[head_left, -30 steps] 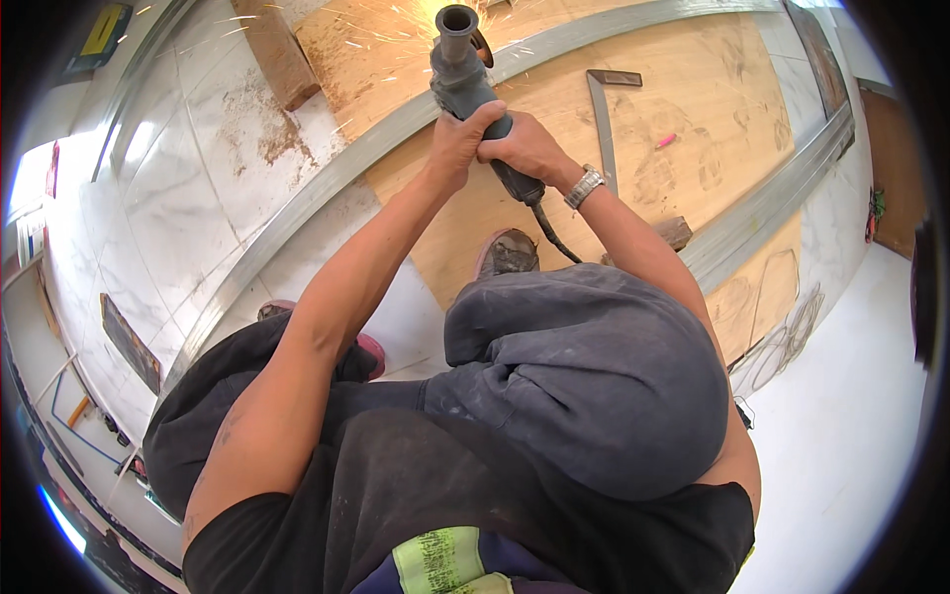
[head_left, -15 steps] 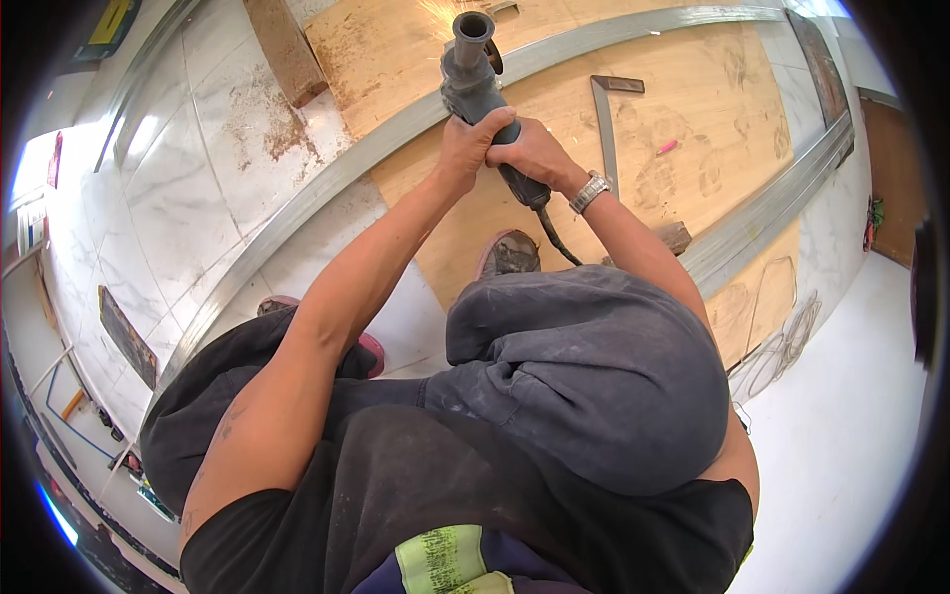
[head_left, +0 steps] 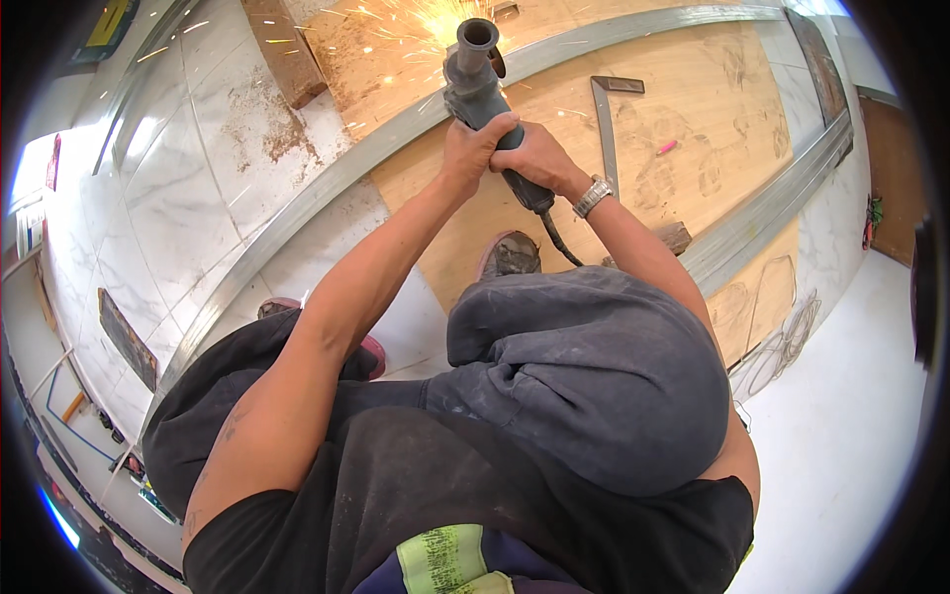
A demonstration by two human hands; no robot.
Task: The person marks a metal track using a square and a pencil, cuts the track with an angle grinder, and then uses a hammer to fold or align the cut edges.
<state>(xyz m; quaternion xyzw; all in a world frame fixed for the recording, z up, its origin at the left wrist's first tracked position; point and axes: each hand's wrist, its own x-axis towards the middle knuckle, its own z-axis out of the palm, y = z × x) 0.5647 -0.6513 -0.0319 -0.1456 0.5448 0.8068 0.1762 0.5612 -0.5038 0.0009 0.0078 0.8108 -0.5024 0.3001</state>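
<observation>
Both hands are closed around the dark grey body of an angle grinder (head_left: 477,102). My left hand (head_left: 469,150) wraps it from the left, and my right hand (head_left: 539,158), with a metal watch (head_left: 593,197) at its wrist, grips it from the right. The grinder's side handle sticks up toward me. Its head is over a long galvanised metal profile (head_left: 421,117), and bright sparks (head_left: 435,25) spray from beyond it. The disc is mostly hidden behind the grinder's head. A black cord (head_left: 560,241) runs from its rear end toward my right knee.
On the plywood sheet (head_left: 693,119) lie a try square (head_left: 605,124) and a pink marker (head_left: 667,148). A second metal profile (head_left: 762,218) crosses at the right. Wood blocks (head_left: 282,49) rest on the marble-look tiles, and loose wire (head_left: 787,346) lies by my right knee.
The sparks have grown from a small spray into a wide, bright burst flying left and right. The grinder and both hands have shifted very slightly; the grip is the same.
</observation>
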